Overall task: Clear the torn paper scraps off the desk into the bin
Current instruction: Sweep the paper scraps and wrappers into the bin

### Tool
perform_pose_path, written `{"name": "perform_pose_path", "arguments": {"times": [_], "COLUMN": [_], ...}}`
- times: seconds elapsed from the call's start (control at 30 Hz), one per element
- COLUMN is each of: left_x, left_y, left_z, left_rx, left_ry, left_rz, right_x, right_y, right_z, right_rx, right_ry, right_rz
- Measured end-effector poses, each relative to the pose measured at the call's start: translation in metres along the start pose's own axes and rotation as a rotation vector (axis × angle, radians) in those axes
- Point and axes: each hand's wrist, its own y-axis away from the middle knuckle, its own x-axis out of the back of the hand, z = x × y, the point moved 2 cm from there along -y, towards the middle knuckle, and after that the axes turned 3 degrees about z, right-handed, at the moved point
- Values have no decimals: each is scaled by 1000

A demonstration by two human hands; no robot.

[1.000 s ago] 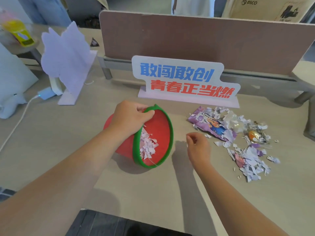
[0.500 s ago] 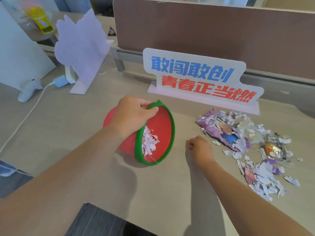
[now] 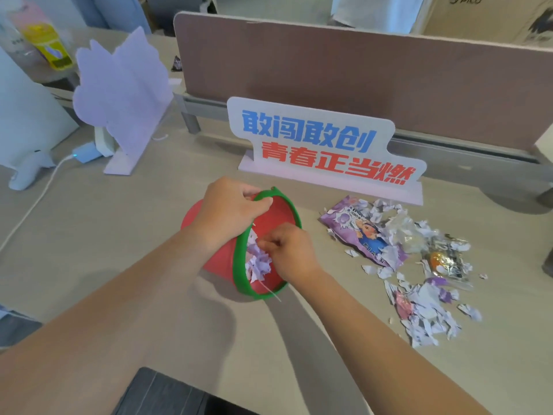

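A red bin [image 3: 218,265] with a green rim lies tilted on its side at the desk's middle, its mouth facing right. My left hand [image 3: 230,211] grips its upper rim. My right hand [image 3: 290,253] is at the bin's mouth, fingers pinched together over the white and purple scraps [image 3: 257,265] inside; whether a scrap is between them is hidden. A pile of torn paper scraps [image 3: 422,307] lies on the desk to the right, mixed with a purple snack wrapper [image 3: 359,232] and a clear wrapper with an orange item [image 3: 440,262].
A white sign with blue and red characters [image 3: 323,148] stands behind the bin. A lilac cut-out stand [image 3: 122,94] and a white cable with a charger [image 3: 83,152] are at the left. A brown partition [image 3: 359,73] closes the desk's far edge.
My right hand has moved left from the desk beside the scrap pile to the bin's mouth. My left hand has kept its grip on the rim.
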Motion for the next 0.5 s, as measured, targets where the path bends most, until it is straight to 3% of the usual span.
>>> {"name": "perform_pose_path", "arguments": {"times": [0.07, 0.13, 0.3, 0.37, 0.5], "left_x": [-5, -11, -25, -31, -41], "left_y": [-2, -4, -12, -19, -31], "left_z": [10, 16, 27, 30, 35], "left_rx": [-2, -14, -14, -4, -14], "left_ry": [21, 26, 35, 16, -13], "left_rz": [6, 0, -28, -24, -41], "right_x": [5, 15, 71, 90, 105], "right_y": [2, 7, 12, 6, -22], "right_z": [3, 9, 57, 84, 124], "right_rx": [-10, 11, -153, -218, -326], "right_ry": [-5, -10, -16, 72, 323], "right_rz": [-94, -79, 362, 456, 354]}}
